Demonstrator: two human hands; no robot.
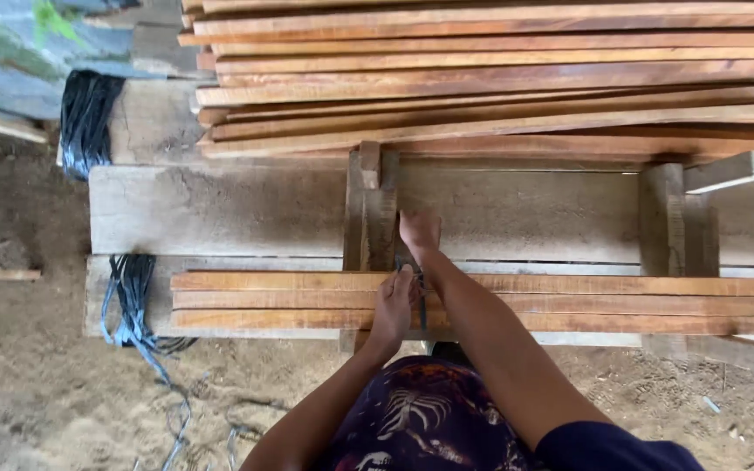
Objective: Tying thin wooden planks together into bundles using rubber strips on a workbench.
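Slats (569, 301) under the hands: reddish-brown sawn wood, matt, fairly smooth. Stacked boards (499, 78) same reddish wood. Beams (220, 209) grey weathered wood, rough, cracked. Straps (133, 296) blue-black plastic, slightly glossy. Ground (28, 384) dry dirt, gritty. Skirt (429, 419) printed cloth, matt.
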